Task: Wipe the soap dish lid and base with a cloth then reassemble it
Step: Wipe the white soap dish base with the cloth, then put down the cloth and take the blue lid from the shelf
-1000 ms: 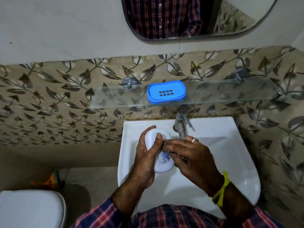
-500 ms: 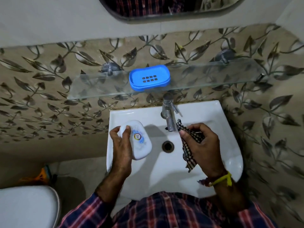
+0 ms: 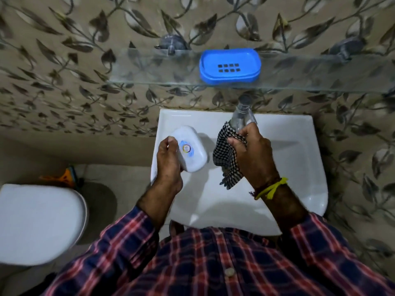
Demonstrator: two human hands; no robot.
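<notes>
White lid (image 3: 189, 148) gripped in left hand (image 3: 168, 155) over the basin (image 3: 295, 159), long axis slanting away-left to near-right; checked cloth (image 3: 226, 159) bunched in right hand (image 3: 251, 150) just beside. Blue base (image 3: 229, 66) up on glass shelf (image 3: 149, 67), straight ahead, probably nearer the right hand.

The white lid (image 3: 190, 149) is smooth, slightly glossy plastic bearing a printed round label. The cloth (image 3: 226, 161) is soft woven fabric in a black-and-white check. The blue base (image 3: 229, 66) is smooth moulded plastic, standing on a clear glass shelf (image 3: 149, 67). The basin (image 3: 299, 150) is glossy white ceramic. The tap (image 3: 241, 114) is shiny metal.
</notes>
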